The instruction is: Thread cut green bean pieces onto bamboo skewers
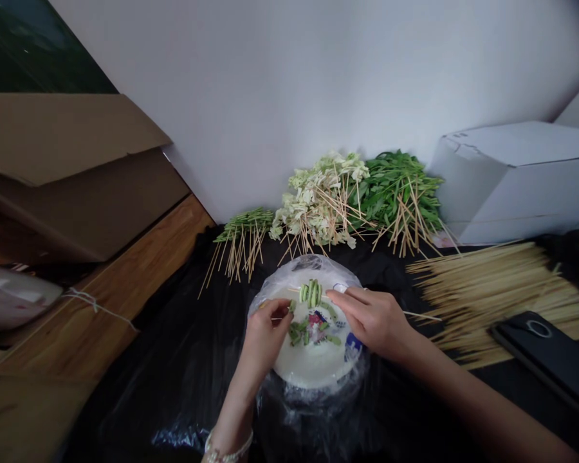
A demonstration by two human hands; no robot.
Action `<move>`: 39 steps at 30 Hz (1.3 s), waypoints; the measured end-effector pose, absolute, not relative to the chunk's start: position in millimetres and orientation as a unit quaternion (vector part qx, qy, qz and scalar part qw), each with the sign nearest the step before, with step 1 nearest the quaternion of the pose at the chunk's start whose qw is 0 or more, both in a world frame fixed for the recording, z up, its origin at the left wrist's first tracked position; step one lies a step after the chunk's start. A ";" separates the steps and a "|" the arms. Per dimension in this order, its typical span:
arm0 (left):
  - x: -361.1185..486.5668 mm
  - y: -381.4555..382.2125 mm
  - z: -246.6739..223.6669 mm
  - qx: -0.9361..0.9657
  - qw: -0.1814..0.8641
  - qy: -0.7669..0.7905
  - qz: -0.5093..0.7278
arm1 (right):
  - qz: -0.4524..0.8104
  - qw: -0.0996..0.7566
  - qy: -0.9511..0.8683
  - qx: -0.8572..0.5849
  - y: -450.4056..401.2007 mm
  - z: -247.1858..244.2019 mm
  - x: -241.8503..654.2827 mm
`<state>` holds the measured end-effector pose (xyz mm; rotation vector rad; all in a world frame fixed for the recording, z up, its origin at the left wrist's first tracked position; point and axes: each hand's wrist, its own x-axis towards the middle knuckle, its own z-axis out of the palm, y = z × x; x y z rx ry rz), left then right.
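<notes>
My right hand [379, 319] is closed round a thin wooden skewer [422, 316], which lies roughly level and sticks out past the hand to the right. Near its left end several short green bean pieces [311, 292] are threaded side by side. To the left, my left hand [265, 331] pinches a small green bean piece [292, 305] between thumb and fingertips, close to the skewer's tip. Beneath both hands is a white round container [313, 376] wrapped in clear printed plastic. Loose green bean pieces [296, 332] lie on it.
Against the wall lie skewered green beans [246, 222], pale leafy skewers [313, 193] and dark green leafy skewers [400, 186]. Many bare skewers [502, 283] spread at right, beside a dark phone [550, 354]. A cardboard box [77, 193] and a white box [525, 173] flank the black sheet [174, 360].
</notes>
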<state>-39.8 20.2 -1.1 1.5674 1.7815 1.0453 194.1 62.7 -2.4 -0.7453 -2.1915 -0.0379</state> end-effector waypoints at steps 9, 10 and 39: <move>-33.6 13.4 8.5 0.305 0.539 0.521 0.587 | -0.034 0.369 -0.882 -0.291 63.2 -3.7 193.3; -33.5 12.9 9.1 0.296 0.545 0.510 0.596 | -0.035 0.364 -0.884 -0.292 63.1 -4.0 193.1; -29.7 11.3 15.2 0.210 0.604 0.472 0.607 | -0.046 0.328 -0.900 -0.283 61.1 -10.4 190.4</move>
